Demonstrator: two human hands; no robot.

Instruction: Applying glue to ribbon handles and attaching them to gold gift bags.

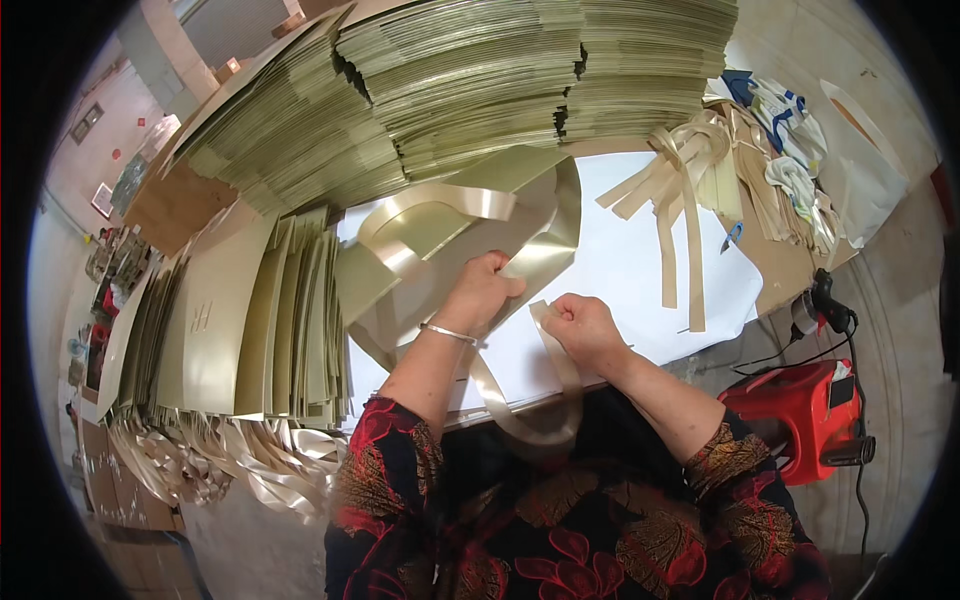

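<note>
A gold paper bag [450, 217] lies tilted on the white sheet [622, 247] in front of me, its mouth spread apart. My left hand [484, 292] grips the bag's near edge, thumb and fingers closed on it. One satin ribbon loop [439, 199] arches over the bag's far side. My right hand [589, 330] pinches a loose end of a beige satin ribbon [491, 394]. That ribbon hangs in a curve past the table's front edge and runs up behind my left forearm, where its other end is hidden.
Tall stacks of flat gold bags [465, 90] line the back. Bags with ribbon handles [217, 322] stand at left. Cut ribbons [682, 202] and blue thread snips [733, 236] lie at right. A heat gun [817, 304] with its cord hangs beside a red plastic stool [795, 420].
</note>
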